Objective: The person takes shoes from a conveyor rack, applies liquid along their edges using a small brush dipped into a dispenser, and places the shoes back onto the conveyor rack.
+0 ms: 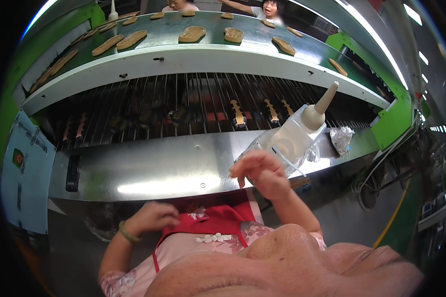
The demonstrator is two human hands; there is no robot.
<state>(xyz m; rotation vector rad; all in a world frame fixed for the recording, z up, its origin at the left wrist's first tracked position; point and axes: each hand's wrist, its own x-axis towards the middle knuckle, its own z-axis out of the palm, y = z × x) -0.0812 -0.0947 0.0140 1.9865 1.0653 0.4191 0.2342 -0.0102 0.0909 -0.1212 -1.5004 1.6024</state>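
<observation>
Lying tilted on the steel worktop [148, 173], the squeeze bottle [293, 134] is pointing its nozzle up and to the right — long axis slanting. The right hand [260, 171] is hovering just beside it, fingers loosely released; the left hand [151, 218] is curling half-clenched, grasping nothing. A blue sign [25, 173] is hanging at left — crumpled wrapper [342, 138] at right.

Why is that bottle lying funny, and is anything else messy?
The squeeze bottle leans tilted on the metal ledge, nozzle pointing up, just beyond the right hand. A crumpled plastic wrapper lies beside it. No spill shows.
</observation>
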